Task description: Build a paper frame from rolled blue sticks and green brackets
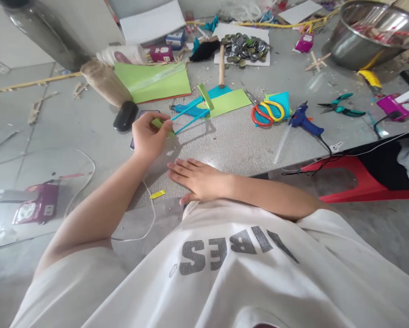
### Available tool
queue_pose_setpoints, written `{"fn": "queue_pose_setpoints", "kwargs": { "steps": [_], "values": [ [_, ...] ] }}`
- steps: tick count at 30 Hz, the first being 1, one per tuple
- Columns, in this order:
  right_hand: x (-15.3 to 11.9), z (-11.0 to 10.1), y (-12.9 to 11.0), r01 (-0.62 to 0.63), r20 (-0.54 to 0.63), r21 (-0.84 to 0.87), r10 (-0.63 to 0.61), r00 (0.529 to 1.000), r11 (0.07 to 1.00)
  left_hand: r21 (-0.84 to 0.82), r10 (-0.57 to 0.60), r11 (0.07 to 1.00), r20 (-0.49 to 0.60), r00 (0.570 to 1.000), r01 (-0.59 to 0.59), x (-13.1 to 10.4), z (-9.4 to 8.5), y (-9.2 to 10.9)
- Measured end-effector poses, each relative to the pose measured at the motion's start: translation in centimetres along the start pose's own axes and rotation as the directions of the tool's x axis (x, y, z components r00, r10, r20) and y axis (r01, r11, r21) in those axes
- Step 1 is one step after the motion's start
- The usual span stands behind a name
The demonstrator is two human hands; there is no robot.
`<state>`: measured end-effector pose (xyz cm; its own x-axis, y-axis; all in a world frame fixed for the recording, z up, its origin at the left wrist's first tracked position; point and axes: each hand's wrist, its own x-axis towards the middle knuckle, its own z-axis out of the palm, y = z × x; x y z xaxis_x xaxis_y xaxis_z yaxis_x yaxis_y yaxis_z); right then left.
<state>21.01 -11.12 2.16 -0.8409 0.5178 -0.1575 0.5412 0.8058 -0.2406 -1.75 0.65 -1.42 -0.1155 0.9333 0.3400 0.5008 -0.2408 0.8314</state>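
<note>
My left hand (151, 136) pinches the near green end of a small frame made of two thin blue sticks (190, 122) and green pieces, held above the table. The frame's far green piece (205, 98) stands beside a blue cutter (191, 110) and a flat green paper strip (230, 104). Flat on the table's near edge lies my right hand (199, 178), palm down, fingers spread, holding nothing. A dark phone, partly hidden, is under my left hand.
Scissors (268, 113), a blue glue gun (305, 120) and pliers (341, 107) lie to the right. Behind are a hammer (221, 68), bottle caps (245, 48) and a steel bowl (371, 38). A bottle (107, 84) and green sheets (156, 82) are at the back left.
</note>
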Motion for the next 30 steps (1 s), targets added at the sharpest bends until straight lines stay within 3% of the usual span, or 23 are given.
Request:
{"fn": "queue_pose_setpoints", "kwargs": {
  "steps": [3, 7, 10, 13, 17, 18, 19, 21, 23, 26, 30],
  "values": [
    [1.1, -0.4, 1.1, -0.154, 0.024, 0.057, 0.153, 0.988, 0.986, -0.006, -0.015, 1.000, -0.005, 1.000, 0.015, 0.0, -0.4, -0.3],
    [-0.8, -1.3, 5.0, -0.389, -0.003, 0.121, 0.392, 0.920, 0.913, 0.050, -0.042, 0.998, 0.065, 0.997, 0.039, 0.0, 0.0, -0.3],
    [-2.5, -1.6, 7.1, -0.471, -0.008, 0.105, 0.474, 0.880, 0.876, 0.108, -0.059, 0.993, 0.111, 0.992, 0.048, -0.3, 0.2, 0.1],
    [-5.2, -1.1, 7.7, -0.509, -0.010, 0.096, 0.512, 0.859, 0.856, 0.134, -0.020, 0.991, 0.149, 0.989, -0.001, -0.8, 0.2, 0.6],
    [-11.6, 0.3, 6.6, -0.520, -0.096, 0.063, 0.524, 0.846, 0.852, 0.136, -0.022, 0.991, 0.172, 0.985, -0.001, -1.4, 0.1, 1.6],
    [-13.4, 0.5, 6.0, -0.553, -0.153, 0.022, 0.549, 0.821, 0.833, 0.138, -0.027, 0.990, 0.181, 0.983, 0.002, -1.4, 0.1, 1.8],
    [-15.0, 0.6, 5.4, -0.622, -0.227, -0.025, 0.601, 0.766, 0.783, 0.142, -0.030, 0.990, 0.192, 0.981, 0.002, -1.5, 0.1, 2.0],
    [-17.4, 0.4, 4.6, -0.773, -0.358, -0.077, 0.706, 0.611, 0.630, 0.153, -0.037, 0.988, 0.225, 0.974, 0.002, -1.5, 0.1, 2.2],
    [-18.3, -0.4, 4.6, -0.837, -0.467, -0.053, 0.727, 0.503, 0.545, 0.173, -0.054, 0.985, 0.254, 0.966, 0.009, -1.4, 0.2, 2.1],
    [-17.7, -2.1, 7.0, -0.831, -0.505, 0.052, 0.733, 0.456, 0.553, 0.218, -0.030, 0.975, 0.255, 0.966, -0.028, -1.2, 0.1, 1.5],
    [-15.5, -4.9, 13.3, -0.843, -0.478, 0.136, 0.780, 0.404, 0.520, 0.313, 0.159, 0.924, 0.201, 0.967, -0.217, -1.1, -0.5, 0.6]
  ]
}}
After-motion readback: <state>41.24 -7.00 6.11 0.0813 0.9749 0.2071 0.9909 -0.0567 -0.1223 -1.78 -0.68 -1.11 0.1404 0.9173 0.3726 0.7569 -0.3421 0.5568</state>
